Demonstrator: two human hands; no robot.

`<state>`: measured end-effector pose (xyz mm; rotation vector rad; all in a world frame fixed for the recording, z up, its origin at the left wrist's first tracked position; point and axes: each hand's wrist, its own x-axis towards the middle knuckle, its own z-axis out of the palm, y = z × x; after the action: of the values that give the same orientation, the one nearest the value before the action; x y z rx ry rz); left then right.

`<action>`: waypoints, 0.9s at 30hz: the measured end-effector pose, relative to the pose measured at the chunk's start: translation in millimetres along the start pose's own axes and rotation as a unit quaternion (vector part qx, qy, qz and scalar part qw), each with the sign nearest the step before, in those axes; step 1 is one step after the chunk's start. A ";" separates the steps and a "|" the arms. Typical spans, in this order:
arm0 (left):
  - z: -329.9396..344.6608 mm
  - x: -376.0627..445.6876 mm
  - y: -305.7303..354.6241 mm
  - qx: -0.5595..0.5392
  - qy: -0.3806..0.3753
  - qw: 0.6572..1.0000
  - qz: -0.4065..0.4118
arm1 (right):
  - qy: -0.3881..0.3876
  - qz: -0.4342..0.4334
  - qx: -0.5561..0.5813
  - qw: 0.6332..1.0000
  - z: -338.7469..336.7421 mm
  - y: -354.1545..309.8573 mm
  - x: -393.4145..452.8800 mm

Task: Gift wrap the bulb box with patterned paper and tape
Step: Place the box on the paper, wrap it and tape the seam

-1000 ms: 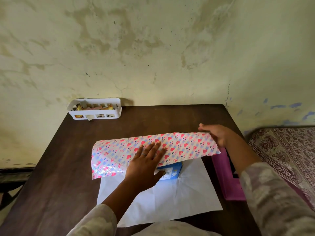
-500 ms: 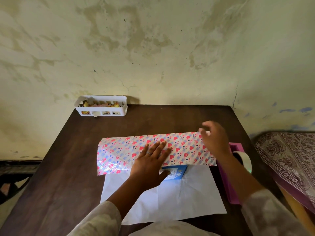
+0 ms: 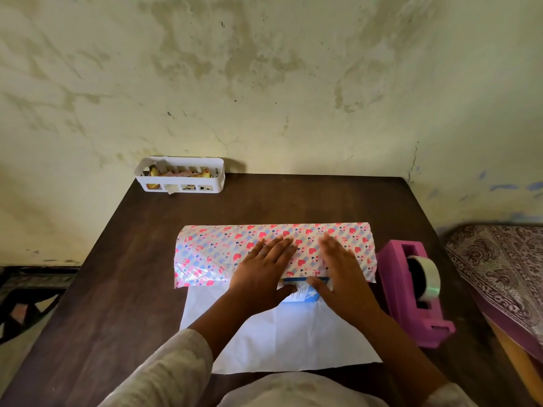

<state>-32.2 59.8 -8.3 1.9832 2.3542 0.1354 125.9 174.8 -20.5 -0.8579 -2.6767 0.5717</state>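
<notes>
Head view, single entry.

Step in hand, as judged: the first long flap of the patterned paper (image 3: 273, 254) is folded over the bulb box (image 3: 304, 290) and is being pressed flat. The box lies under the near edge of that flap, only its blue-and-white near part showing, on the white underside of the same sheet, which spreads toward the person.

Left hand (image 3: 263, 277): palm down on the flap over the box's left part, fingers straight and slightly spread, thumb at the box's near left corner. A ring shows on one finger.

Right hand (image 3: 342, 273): palm down on the flap just right of the left hand, fingers straight and close together, thumb touching the box's near edge. Neither hand pinches anything.

Next move, as judged: one hand must keep the flap down while the other brings up the near white part of the sheet to overlap it, then reaches for tape. The flap will likely spring back if both hands lift.

Count:
- Bulb box: one.
- Sheet of patterned paper: one, half folded.
- Tape dispenser (image 3: 411, 292): one, pink, with one roll mounted, standing just right of the paper's right end, touched by no hand.
- White slotted basket (image 3: 180, 177): one, at the far left of the bench (image 3: 117, 289), well apart from the paper, against the wall; its small contents are too small to name.
- Hands: two.
- Patterned bed cover (image 3: 499, 259): one, right of the dispenser, off the bench.
</notes>
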 end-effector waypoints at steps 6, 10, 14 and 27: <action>-2.6 4.1 -2.7 -0.024 -0.008 1.000 -0.009 | 0.180 0.131 0.035 0.974 12.1 16.1 -40.3; -4.5 7.8 -1.2 0.005 -0.018 1.000 -0.007 | 0.027 0.206 0.076 0.975 47.3 18.8 -59.8; -8.4 9.3 -0.7 0.044 -0.034 0.998 -0.007 | -0.122 0.196 -0.040 0.972 70.0 29.7 -70.0; -1.5 9.7 -0.5 0.030 -0.039 0.999 -0.015 | -0.179 0.174 -0.096 0.964 74.9 35.7 -69.6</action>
<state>-34.4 69.2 -6.8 1.9409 2.3637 -0.0137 170.8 138.3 -112.0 -1.4215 -2.9576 0.5973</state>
